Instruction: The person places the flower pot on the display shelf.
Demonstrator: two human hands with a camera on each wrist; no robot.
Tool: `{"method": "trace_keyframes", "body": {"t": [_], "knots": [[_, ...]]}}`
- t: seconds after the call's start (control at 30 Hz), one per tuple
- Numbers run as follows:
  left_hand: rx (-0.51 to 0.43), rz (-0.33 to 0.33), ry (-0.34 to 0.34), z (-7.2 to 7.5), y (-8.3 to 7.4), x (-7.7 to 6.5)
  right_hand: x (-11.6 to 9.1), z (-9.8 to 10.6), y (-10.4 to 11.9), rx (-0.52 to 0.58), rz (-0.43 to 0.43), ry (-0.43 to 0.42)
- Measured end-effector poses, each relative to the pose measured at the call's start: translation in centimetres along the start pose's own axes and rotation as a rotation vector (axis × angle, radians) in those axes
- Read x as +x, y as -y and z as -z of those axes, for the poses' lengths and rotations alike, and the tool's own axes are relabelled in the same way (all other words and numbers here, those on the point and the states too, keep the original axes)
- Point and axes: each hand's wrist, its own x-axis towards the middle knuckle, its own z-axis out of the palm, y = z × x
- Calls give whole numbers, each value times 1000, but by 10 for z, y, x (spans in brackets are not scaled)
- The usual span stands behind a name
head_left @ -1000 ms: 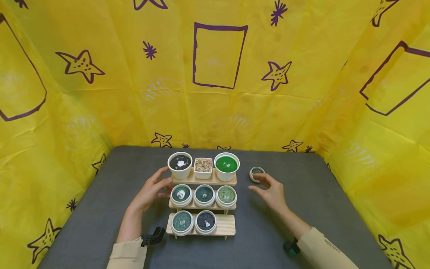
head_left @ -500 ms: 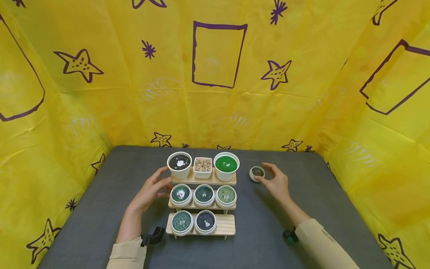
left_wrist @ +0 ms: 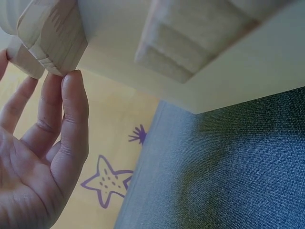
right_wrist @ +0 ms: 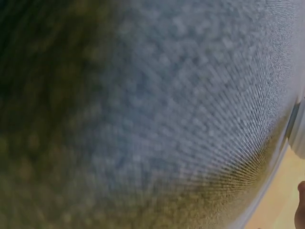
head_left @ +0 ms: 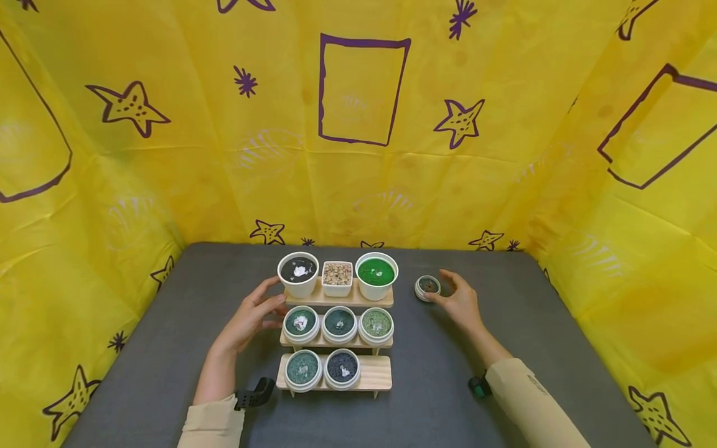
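A small white round pot [head_left: 428, 287] with a dark green filling and a brownish centre sits on the grey table, right of a three-tier wooden stand [head_left: 376, 373]. My right hand [head_left: 463, 306] is at its right side, thumb against its near side and index finger bent beyond it. In the right wrist view, a fingertip [right_wrist: 299, 210] shows apart from the white pot [right_wrist: 299, 131]. My left hand [head_left: 254, 317] holds the left end of the stand's top shelf between thumb and fingers. The left wrist view shows the fingertips on the wood [left_wrist: 59, 40].
The top shelf bears a dark-filled cup [head_left: 298, 274], a square dish of grainy bits [head_left: 337, 278] and a green-filled cup [head_left: 376, 275]. Several round pots [head_left: 338, 323] line the lower tiers, with bare wood at the bottom right. Yellow patterned cloth [head_left: 358, 186] surrounds the grey table [head_left: 431, 386].
My right hand has shifted from over the pot to its right side, with the thumb now at its near edge. The left hand and the stand keep their places.
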Motion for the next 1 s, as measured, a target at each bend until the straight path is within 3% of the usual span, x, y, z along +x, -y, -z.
{"method": "trace_keyframes", "body": {"t": [0.5, 1.0], "knots": [[-14, -9, 6, 0, 0, 0, 5, -8, -3, -6, -107, 44], [-5, -8, 6, 0, -2, -1, 5, -10, -4, -46, -126, 57]]}}
